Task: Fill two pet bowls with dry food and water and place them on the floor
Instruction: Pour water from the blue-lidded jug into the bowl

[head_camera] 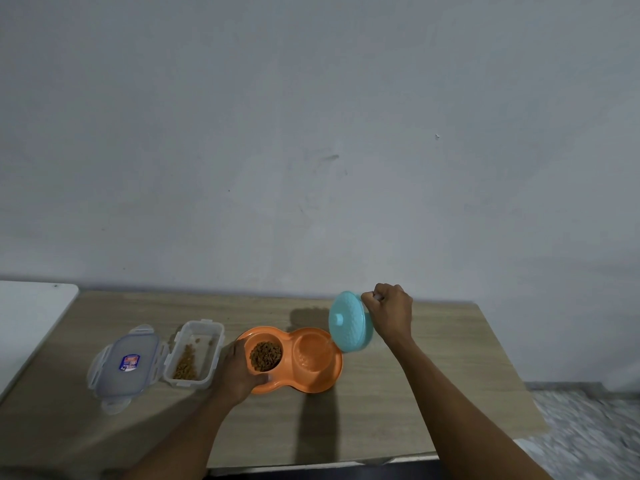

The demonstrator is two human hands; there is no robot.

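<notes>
Closest to us, our left arm (180, 441) and right arm (460, 410) reach up from the bottom over a wooden table (450, 344). Our left hand (239, 370) holds the left end of the orange double bowl (311, 385). The fingers curl round its edge and the thumb lies on the near rim. The bowl sits flat on the table, near the middle. Its left cup is full of brown dry food (265, 356). Its right cup (313, 353) looks shiny and wet, with some water in it. Our right hand (389, 315) is closed tight on the handle of a blue-green jug (351, 327). We see only a small pale bit of the handle between the fingers. The jug is up off the table and tipped over on its side, just above the right end of the bowl. Its lid with a round knob (337, 319) faces left. We cannot tell for sure if water is running out. To the left of the bowl, just beside our left hand, is a clear plastic box (194, 351) with a little dry food inside. Its lid (126, 363) lies flat beside it, with a small sticker on top. A white board (31, 317) is at the far left. Behind the table is a plain grey wall (311, 133), and a speckled floor (588, 427) shows at the right.
</notes>
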